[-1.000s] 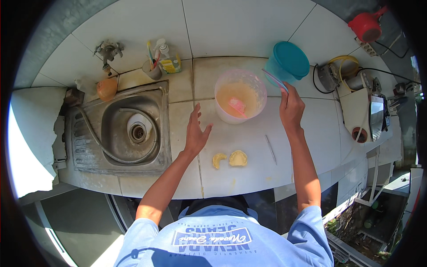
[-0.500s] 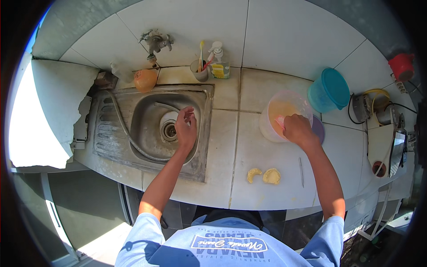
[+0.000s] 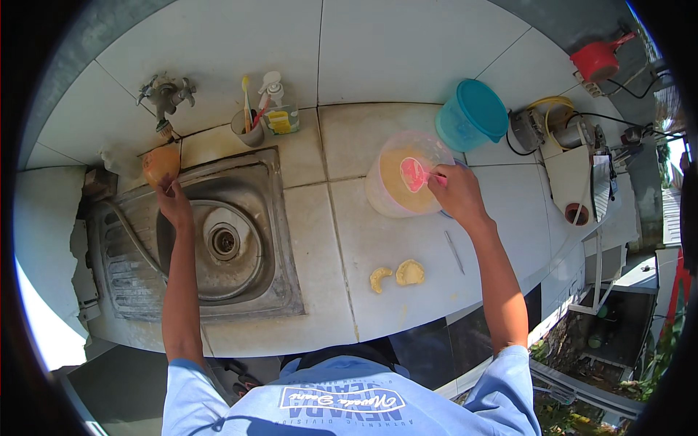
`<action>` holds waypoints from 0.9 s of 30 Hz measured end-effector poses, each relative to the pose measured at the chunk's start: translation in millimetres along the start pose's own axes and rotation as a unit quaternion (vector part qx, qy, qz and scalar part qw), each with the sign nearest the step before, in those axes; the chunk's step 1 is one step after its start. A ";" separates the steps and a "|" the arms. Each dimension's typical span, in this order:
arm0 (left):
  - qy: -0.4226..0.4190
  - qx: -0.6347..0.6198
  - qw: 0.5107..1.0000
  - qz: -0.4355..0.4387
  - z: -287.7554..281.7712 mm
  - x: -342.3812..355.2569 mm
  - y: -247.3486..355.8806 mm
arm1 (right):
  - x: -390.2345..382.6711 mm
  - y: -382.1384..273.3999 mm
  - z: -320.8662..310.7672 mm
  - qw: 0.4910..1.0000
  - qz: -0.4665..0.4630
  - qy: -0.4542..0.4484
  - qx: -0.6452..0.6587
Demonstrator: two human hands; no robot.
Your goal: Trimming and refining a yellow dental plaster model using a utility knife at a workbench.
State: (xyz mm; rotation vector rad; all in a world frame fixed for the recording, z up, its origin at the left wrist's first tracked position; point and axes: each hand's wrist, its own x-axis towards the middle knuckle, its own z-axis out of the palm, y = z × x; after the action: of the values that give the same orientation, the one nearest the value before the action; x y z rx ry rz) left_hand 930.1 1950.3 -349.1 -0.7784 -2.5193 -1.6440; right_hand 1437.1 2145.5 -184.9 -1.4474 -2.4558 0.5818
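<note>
While fingers [image 3: 443,181] hold the scoop [image 3: 413,174], open counter [image 3: 363,240] borders the sink [image 3: 283,269].

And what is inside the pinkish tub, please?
Inside the tub is what looks like tan powder; the right hand holds a pink scoop over it. The tub's bottom is covered, so unseen.

You are stationed at a tiled counter [image 3: 313,211], apparently in a small dental workshop. Note the indicators: a steel sink [image 3: 289,265] and wall tap [image 3: 167,94], yellowish casts [image 3: 410,272] shaped like dental arches, a pink scoop [image 3: 413,174] at a translucent tub [image 3: 381,198], and corded metal equipment [image 3: 528,134] on your right.
</note>
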 end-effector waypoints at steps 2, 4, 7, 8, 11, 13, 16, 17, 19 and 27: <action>0.056 0.006 0.998 0.030 0.4 13.9 -4.6 | 3.4 2.3 9.3 0.999 -0.006 -0.015 -0.028; 0.052 0.006 0.999 0.011 1.6 22.2 1.3 | 6.5 6.7 23.6 0.998 -0.014 -0.030 -0.058; 0.057 0.006 0.998 -0.001 0.6 31.3 3.1 | 14.4 4.1 44.5 0.990 -0.038 -0.034 -0.134; 0.058 0.001 0.998 0.004 -1.5 32.1 2.5 | 16.9 1.4 46.7 0.990 -0.030 -0.054 -0.129; 0.048 0.000 0.999 0.010 -8.0 25.7 4.5 | 16.9 -5.3 49.8 0.991 -0.020 -0.081 -0.104; 0.040 -0.013 0.999 0.004 -7.5 13.2 1.1 | 15.5 -6.8 42.8 0.993 -0.021 -0.082 -0.086; -0.003 -0.078 0.997 -0.009 -10.4 -18.9 -0.7 | 9.7 -11.3 26.5 0.996 0.029 -0.073 -0.041; -0.037 -0.131 0.991 -0.016 -10.4 -32.7 1.2 | 7.2 -16.4 18.3 0.997 0.039 -0.054 -0.035; -0.083 -0.198 0.974 -0.074 -0.5 -70.7 44.6 | -5.9 -8.6 1.1 0.996 0.067 -0.027 -0.044; -0.220 -0.471 0.815 -0.255 32.4 -154.2 138.1 | -35.4 0.9 -7.8 0.991 0.068 0.084 0.084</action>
State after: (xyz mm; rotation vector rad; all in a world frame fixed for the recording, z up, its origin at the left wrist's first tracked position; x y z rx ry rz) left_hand 1131.1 1962.0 -291.3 -0.5364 -2.1131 -3.3575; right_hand 1458.1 2116.6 -178.3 -1.5346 -2.1380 0.6484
